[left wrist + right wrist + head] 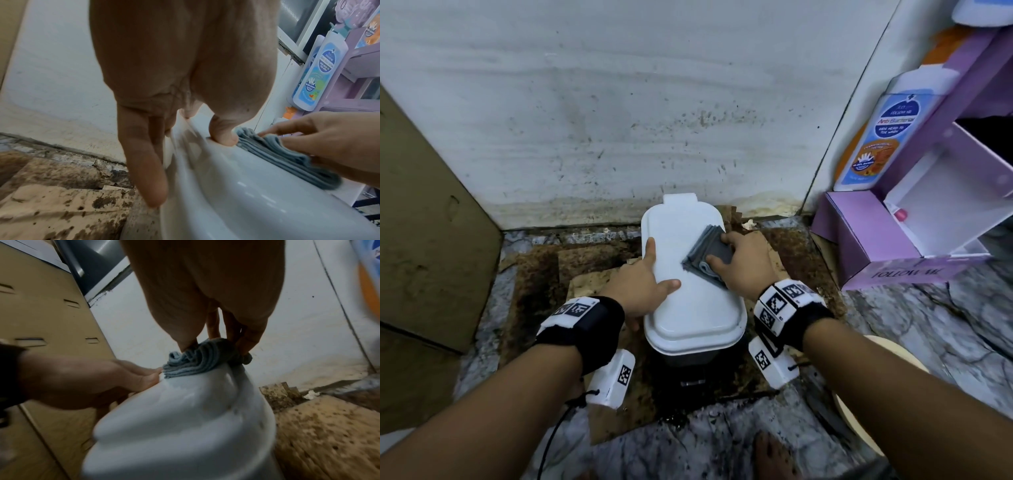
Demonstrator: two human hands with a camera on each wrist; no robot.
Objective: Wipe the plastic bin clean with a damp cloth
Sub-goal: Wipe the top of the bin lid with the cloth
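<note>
A plastic bin stands on the floor, its white lid (688,308) over a dark body (688,366). My left hand (647,277) rests on the lid's left edge, thumb and index finger on top, the other fingers straight down the side (144,162). My right hand (743,263) grips a folded grey cloth (709,251) against the lid's far right edge. In the right wrist view the thumb and fingers (246,340) pinch the cloth (197,363) on the lid (174,418). The left wrist view shows the cloth (277,155) lying just beyond my left thumb (222,134).
Stained cardboard sheets (541,274) lie under the bin. A brown cardboard box (431,222) stands at the left, the white wall (619,120) close behind. At the right sits a purple display box (876,257) with a wash bottle (883,137). A cream round object (876,394) is near my right forearm.
</note>
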